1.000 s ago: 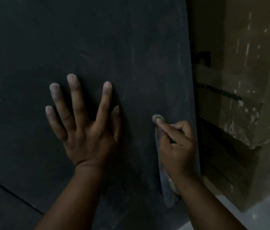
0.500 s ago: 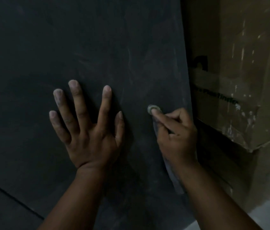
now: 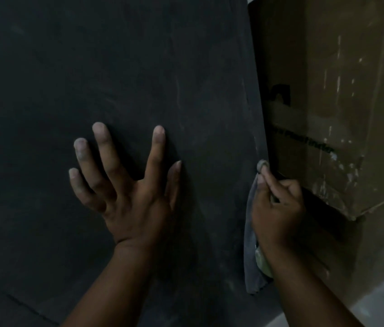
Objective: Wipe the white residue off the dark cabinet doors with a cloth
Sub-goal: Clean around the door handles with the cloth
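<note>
Cloth-wrapped fingertip working the right edge of the dark cabinet door

The right hand (image 3: 277, 206) pinches a grey cloth (image 3: 252, 263), its tip bunched over one finger and pressed on the cabinet door (image 3: 139, 67) right at its edge; the left hand (image 3: 127, 182) lies flat, fingers spread, bracing the panel. Short firm rubs along the edge seem best, since the cardboard box (image 3: 332, 109) stands just beside it. Faint white residue (image 3: 178, 100) streaks higher up, with free room leftward.

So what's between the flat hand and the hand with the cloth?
Only bare dark cabinet door, with faint pale smears. The head view shows nothing else between the left hand and the right hand gripping the cloth.
</note>
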Tool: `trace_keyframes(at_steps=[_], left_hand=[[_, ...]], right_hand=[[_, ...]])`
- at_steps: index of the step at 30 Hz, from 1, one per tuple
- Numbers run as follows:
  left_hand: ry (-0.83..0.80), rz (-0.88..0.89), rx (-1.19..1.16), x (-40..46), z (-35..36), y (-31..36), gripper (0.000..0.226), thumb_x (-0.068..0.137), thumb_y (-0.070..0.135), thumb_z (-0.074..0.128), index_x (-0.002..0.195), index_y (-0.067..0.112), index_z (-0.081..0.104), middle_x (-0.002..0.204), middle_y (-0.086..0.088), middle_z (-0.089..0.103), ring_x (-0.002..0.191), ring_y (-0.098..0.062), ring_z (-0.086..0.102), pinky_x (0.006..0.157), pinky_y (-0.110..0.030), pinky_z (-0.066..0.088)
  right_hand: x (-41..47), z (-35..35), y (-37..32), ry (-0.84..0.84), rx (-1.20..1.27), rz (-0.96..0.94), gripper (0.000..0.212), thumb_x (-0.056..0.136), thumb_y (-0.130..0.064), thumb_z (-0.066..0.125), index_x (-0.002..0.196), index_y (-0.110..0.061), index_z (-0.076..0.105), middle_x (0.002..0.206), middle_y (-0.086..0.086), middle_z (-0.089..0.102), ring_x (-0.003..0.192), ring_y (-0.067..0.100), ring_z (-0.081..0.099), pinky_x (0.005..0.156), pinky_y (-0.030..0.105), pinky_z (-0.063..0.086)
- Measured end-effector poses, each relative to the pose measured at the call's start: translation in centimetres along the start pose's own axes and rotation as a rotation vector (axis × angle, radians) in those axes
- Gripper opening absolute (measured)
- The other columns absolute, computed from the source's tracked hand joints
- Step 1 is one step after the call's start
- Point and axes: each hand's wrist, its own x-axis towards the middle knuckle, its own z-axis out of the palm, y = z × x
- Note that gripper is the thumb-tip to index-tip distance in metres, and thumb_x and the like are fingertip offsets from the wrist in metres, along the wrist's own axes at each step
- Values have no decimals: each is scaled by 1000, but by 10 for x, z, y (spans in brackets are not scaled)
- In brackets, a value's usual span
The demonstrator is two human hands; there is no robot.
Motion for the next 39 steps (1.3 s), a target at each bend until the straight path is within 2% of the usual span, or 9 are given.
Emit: trace_keyframes(at_steps=[4, 8, 11, 16, 23, 28, 33, 36, 39], left_hand=[[17, 36, -15, 8, 3, 15, 64, 98, 72, 50, 157, 46, 40, 166, -25, 24, 152, -45, 16, 124, -56, 9], [30, 39, -17, 6, 7, 22, 65, 99, 70, 50, 158, 45, 37, 167, -21, 20, 153, -47, 19, 125, -56, 11], [48, 37, -6, 4, 11, 23, 66, 100, 68, 51, 159, 44, 35, 167, -22, 23, 153, -49, 20, 126, -55, 11], [62, 42, 2, -1, 14, 22, 65, 101, 65, 52, 160, 43, 33, 168, -20, 24, 154, -46, 20, 128, -51, 8], [29, 36, 7, -1, 13, 24, 64, 103, 63, 47, 161, 43, 31, 169, -19, 23, 156, -45, 18, 127, -52, 10], [14, 23, -6, -1, 12, 26, 63, 103, 62, 46, 161, 42, 30, 169, -19, 22, 156, -44, 17, 127, -53, 11], [3, 10, -6, -4, 11, 27, 63, 103, 61, 46, 161, 42, 31, 169, -19, 24, 156, -43, 18, 127, -53, 14], [4, 4, -10, -5, 10, 28, 62, 104, 60, 46, 161, 41, 31, 168, -19, 26, 156, -43, 20, 127, -52, 14], [-11, 2, -5, -5, 8, 29, 61, 104, 60, 45, 161, 40, 32, 167, -20, 28, 155, -44, 22, 127, -52, 12]], right_hand=[[30, 11, -26, -40, 38, -32, 18, 97, -11, 70, 115, -13, 74, 89, 2, 50, 71, 5, 50, 66, 10, 43], [69, 30, -53, -49, 113, -88, 28, 96, -14, 70, 122, -23, 68, 96, -2, 49, 78, -4, 49, 70, 7, 45], [64, 29, -44, -27, 129, -106, 27, 97, -14, 69, 124, -20, 68, 95, 2, 50, 78, -2, 49, 70, 8, 45], [12, 4, 2, -8, 51, -51, 23, 96, -13, 69, 117, -4, 74, 87, 10, 52, 73, 16, 55, 69, 10, 45], [29, 7, -10, -39, 40, -39, 19, 97, -11, 70, 114, -2, 76, 91, 8, 53, 77, 10, 54, 70, 10, 45], [72, 30, -43, -56, 111, -168, 25, 98, -14, 69, 123, -11, 72, 95, 4, 49, 78, 6, 49, 70, 9, 44], [26, 22, -22, -182, 86, -437, 35, 90, 7, 74, 118, -14, 77, 88, 6, 54, 77, 13, 55, 73, 15, 43], [4, 6, 9, -161, 19, -368, 38, 85, 15, 75, 112, -11, 78, 86, 10, 59, 74, 19, 60, 70, 16, 44], [2, -1, 23, -43, 8, -216, 20, 93, -3, 75, 112, -9, 76, 84, 13, 57, 73, 17, 57, 67, 16, 45]])
